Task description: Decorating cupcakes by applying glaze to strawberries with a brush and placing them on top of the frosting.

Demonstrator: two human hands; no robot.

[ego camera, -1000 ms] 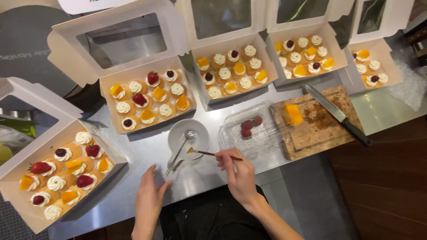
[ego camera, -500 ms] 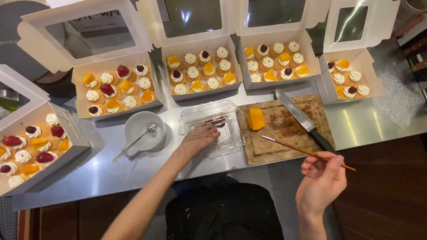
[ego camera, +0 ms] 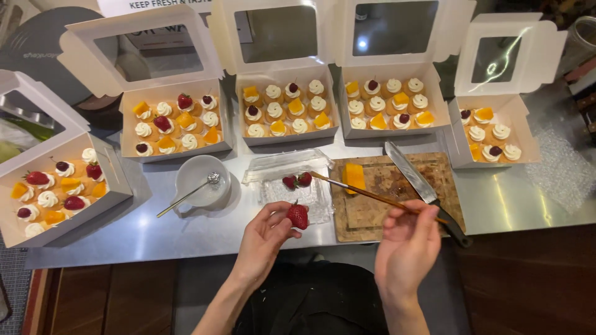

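My left hand pinches a red strawberry just in front of a clear plastic tray. Two more strawberries lie in that tray. My right hand grips a thin wooden-handled brush, its tip pointing left toward the tray. Both hands hover over the front edge of the steel counter.
Several open white boxes of cream-topped tarts line the back and sides. A white bowl with a metal spoon sits left of the tray. A wooden cutting board carries an orange fruit piece and a large knife.
My left hand has pulled back from the plastic tray with a strawberry in it. My right hand has brought the brush inward, its tip now near the tray.
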